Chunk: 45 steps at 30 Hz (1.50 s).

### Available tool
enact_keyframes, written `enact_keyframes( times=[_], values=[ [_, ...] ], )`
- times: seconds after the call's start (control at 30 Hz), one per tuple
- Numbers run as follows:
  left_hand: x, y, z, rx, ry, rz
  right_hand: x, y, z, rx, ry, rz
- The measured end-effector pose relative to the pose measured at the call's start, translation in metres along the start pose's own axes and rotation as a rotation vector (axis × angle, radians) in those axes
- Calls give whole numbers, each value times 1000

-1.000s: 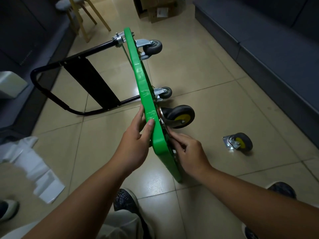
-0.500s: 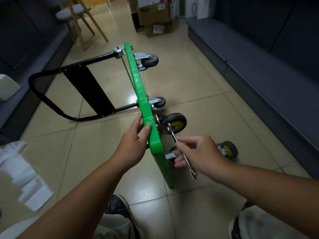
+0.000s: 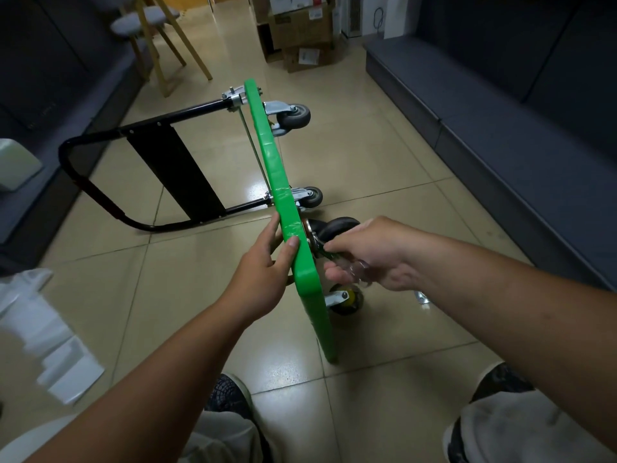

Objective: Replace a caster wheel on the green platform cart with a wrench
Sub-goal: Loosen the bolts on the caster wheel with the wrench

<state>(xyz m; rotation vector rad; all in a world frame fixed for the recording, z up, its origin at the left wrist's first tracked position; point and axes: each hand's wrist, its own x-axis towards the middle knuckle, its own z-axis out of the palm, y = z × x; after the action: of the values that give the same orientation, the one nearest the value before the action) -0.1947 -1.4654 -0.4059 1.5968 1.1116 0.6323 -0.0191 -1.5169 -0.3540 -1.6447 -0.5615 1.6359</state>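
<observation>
Your left hand (image 3: 263, 265): clasps the top rim of the green platform cart (image 3: 287, 208), which stands on edge. Judged stiff but tippy, so hold firm there.
Caster wheel (image 3: 337, 227): at 2 o'clock of that hand. Probably swivels freely.
Your right hand (image 3: 374, 252): curled round the wrench (image 3: 321, 248), blurred. Likely slim, slippery steel, so grip the shank.

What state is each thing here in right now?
Green platform cart: tipped on its edge, on the floor.
Left hand: grips the cart's top edge.
Right hand: holds the wrench.
Wrench: at the black caster's mount, blurred.
Black caster: against the cart's underside.
</observation>
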Motion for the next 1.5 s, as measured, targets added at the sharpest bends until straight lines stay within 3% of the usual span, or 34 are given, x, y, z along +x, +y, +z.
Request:
enact_keyframes(
  times=[0.37,0.6,0.77,0.93,1.3,1.5],
  values=[
    [1,0,-2,79,-11,13,16,-45,25,-204,-225,149],
    [2,-2,-2,83,-12,17,13,-23,21,-241,-156,29],
    [2,-2,-1,81,-6,9,12,-2,15,-217,-2,-146],
    [1,-2,0,136,31,29,17,28,2,-212,-1,-295],
    [3,-3,5,207,73,17,66,114,-4,-418,199,-795],
    [2,-3,4,220,67,28,80,129,4,-551,287,-906]
  ],
)
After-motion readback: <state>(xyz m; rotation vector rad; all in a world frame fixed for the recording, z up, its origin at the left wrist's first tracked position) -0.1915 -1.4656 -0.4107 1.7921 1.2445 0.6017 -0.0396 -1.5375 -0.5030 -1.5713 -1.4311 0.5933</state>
